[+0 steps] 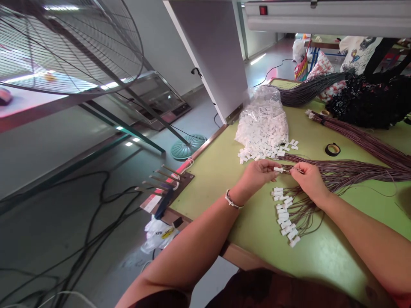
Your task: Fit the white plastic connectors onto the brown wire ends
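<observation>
My left hand [260,174] pinches a small white plastic connector [278,170] between thumb and fingers. Close on its right, my right hand [307,179] is closed on the end of a thin brown wire [289,170], which points at the connector; whether it sits inside I cannot tell. Below the hands lies a column of white connectors [284,217] with brown wires attached. A long bundle of brown wires [356,171] runs to the right behind my right hand. Beyond my left hand, loose white connectors [248,155] spill beside a clear plastic bag [265,117] full of them.
On the green table [205,192] are a black tape roll [332,149], another brown wire bundle [359,134] and a dark wire bundle [308,87]. A pegged wooden block [180,188] sits at the left edge. A large fan [73,47] stands at left. Someone in black is across the table.
</observation>
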